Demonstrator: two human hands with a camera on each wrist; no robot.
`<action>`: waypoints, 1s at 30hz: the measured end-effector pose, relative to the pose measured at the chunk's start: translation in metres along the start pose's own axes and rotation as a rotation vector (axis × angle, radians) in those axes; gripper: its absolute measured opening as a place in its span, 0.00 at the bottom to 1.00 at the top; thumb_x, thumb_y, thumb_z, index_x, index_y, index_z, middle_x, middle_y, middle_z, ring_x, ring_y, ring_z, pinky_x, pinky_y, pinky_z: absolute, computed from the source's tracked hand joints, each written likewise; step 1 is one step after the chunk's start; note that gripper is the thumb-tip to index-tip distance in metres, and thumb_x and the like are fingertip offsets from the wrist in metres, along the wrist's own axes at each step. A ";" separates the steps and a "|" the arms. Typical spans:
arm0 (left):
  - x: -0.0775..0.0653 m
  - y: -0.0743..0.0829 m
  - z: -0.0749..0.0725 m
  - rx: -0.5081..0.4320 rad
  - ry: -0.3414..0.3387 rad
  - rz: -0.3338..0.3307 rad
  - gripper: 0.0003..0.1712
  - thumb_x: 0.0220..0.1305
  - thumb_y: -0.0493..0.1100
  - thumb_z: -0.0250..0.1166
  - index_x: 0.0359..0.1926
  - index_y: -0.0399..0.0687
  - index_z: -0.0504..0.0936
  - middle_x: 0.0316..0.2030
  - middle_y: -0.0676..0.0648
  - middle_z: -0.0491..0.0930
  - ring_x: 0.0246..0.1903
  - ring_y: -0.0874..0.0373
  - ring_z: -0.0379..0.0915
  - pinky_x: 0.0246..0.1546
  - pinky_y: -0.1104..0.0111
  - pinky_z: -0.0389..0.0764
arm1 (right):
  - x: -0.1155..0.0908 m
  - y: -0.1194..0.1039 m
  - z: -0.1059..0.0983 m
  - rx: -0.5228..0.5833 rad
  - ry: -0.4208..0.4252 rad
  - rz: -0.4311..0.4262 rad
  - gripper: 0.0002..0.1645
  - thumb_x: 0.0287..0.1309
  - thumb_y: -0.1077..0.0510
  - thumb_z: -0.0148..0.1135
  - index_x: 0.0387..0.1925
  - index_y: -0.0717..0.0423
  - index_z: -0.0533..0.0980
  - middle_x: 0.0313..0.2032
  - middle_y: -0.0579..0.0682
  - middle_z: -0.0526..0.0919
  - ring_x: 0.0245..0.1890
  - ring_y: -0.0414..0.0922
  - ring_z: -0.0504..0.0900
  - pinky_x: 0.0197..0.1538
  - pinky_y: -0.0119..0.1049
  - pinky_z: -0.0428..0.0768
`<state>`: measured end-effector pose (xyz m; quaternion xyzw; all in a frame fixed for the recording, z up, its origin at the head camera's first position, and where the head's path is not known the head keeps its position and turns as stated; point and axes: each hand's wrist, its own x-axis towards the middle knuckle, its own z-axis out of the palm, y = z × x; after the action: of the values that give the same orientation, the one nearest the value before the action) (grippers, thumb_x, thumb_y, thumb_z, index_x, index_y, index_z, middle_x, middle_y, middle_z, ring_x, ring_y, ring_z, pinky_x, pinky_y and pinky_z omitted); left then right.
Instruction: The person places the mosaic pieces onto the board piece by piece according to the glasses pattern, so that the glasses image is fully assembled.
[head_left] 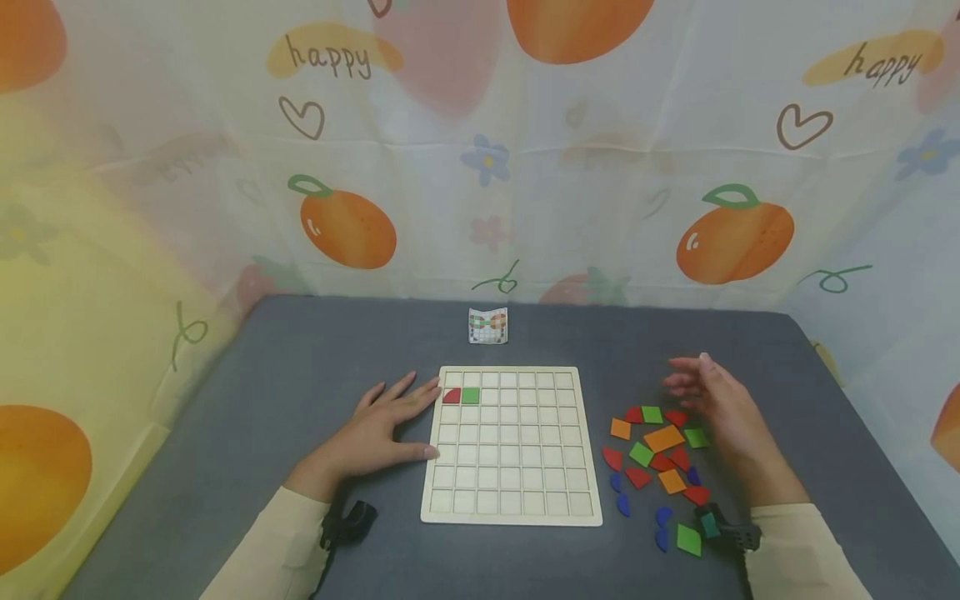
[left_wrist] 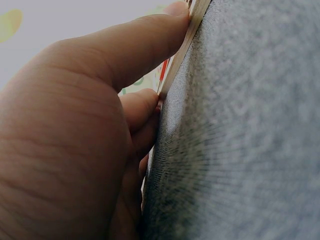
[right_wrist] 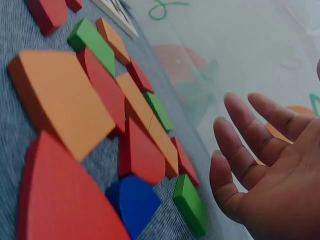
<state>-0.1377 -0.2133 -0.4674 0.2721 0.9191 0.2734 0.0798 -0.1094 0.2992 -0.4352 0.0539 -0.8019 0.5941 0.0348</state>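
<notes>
A pale grid board (head_left: 513, 457) lies flat on the dark table. In its second row from the top sit a red quarter-circle piece (head_left: 452, 397) and a green square piece (head_left: 470, 396), side by side at the left. My left hand (head_left: 367, 437) rests at the board's left edge, fingers spread, with thumb and fingertips touching the rim. Over the far right of the loose pieces hovers my right hand (head_left: 731, 421), its fingers relaxed and holding nothing. Below it in the right wrist view lie an orange block (right_wrist: 60, 100), red pieces and a blue half-round piece (right_wrist: 132, 202).
Scattered right of the board are several loose pieces, among them a green square (head_left: 688, 540) and blue half-rounds (head_left: 623, 505). A small card with a coloured grid pattern (head_left: 488, 327) lies behind the board. Patterned cloth (head_left: 487, 217) hangs behind the table.
</notes>
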 end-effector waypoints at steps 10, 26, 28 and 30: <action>0.001 0.000 0.000 0.016 0.005 0.003 0.57 0.65 0.72 0.74 0.86 0.56 0.63 0.83 0.54 0.58 0.84 0.42 0.41 0.76 0.33 0.34 | 0.000 0.016 -0.005 -0.035 0.008 0.043 0.41 0.90 0.40 0.35 0.70 0.75 0.71 0.50 0.59 0.85 0.48 0.45 0.84 0.51 0.30 0.80; -0.001 0.000 -0.001 0.014 -0.009 -0.009 0.58 0.64 0.72 0.74 0.86 0.57 0.62 0.84 0.55 0.57 0.85 0.43 0.40 0.76 0.34 0.33 | 0.001 0.026 -0.004 -0.099 -0.014 0.132 0.35 0.89 0.41 0.45 0.72 0.68 0.73 0.54 0.60 0.84 0.50 0.44 0.82 0.51 0.30 0.79; -0.001 0.000 -0.001 0.010 -0.006 -0.005 0.58 0.65 0.72 0.74 0.86 0.57 0.62 0.84 0.54 0.57 0.85 0.42 0.40 0.76 0.33 0.34 | 0.000 0.026 -0.003 -0.131 -0.024 0.140 0.34 0.88 0.41 0.47 0.72 0.66 0.74 0.55 0.61 0.84 0.50 0.44 0.82 0.51 0.30 0.79; -0.001 0.000 -0.002 0.007 -0.002 0.001 0.58 0.65 0.72 0.74 0.86 0.56 0.63 0.84 0.54 0.58 0.85 0.42 0.40 0.76 0.33 0.34 | -0.001 0.025 -0.002 -0.174 -0.037 0.145 0.33 0.87 0.42 0.51 0.72 0.65 0.74 0.57 0.61 0.84 0.51 0.44 0.82 0.51 0.30 0.79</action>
<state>-0.1376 -0.2144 -0.4659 0.2734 0.9198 0.2698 0.0797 -0.1120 0.3084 -0.4586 0.0034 -0.8526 0.5222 -0.0187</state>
